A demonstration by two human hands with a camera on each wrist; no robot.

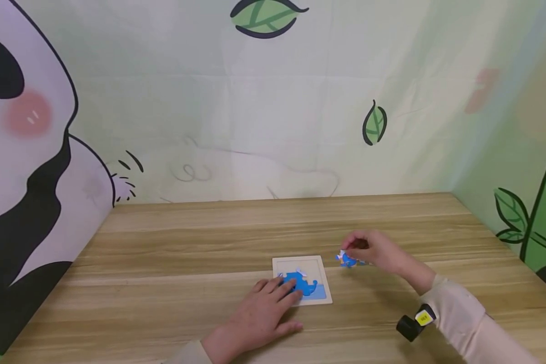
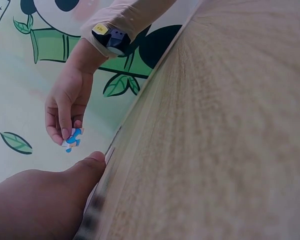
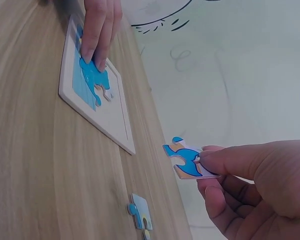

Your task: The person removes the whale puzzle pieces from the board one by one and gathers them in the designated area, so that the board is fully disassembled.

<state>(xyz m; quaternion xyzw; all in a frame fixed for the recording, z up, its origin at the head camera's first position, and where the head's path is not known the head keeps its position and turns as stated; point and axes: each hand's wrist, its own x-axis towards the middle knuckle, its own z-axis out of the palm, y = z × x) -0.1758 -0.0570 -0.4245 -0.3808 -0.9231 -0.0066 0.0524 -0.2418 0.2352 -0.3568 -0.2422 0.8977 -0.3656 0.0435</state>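
Observation:
My right hand [image 1: 375,250] pinches a blue, white and orange jigsaw piece [image 3: 187,162] between thumb and fingers, above the table to the right of the puzzle tray. The square, pale wooden puzzle tray [image 1: 302,259] lies flat, with joined blue pieces [image 1: 304,284] in its lower part and bare wood above them. My left hand [image 1: 261,311] rests on the tray's left side, its extended fingers over the blue pieces, covering part of them. A loose jigsaw piece [image 3: 141,212] lies on the table beneath the right hand.
The wood-grain table [image 1: 186,242] meets a printed backdrop [image 1: 273,116] with leaves and a large panda at the left. A black device with a yellow label [image 1: 424,317] is strapped to the right wrist.

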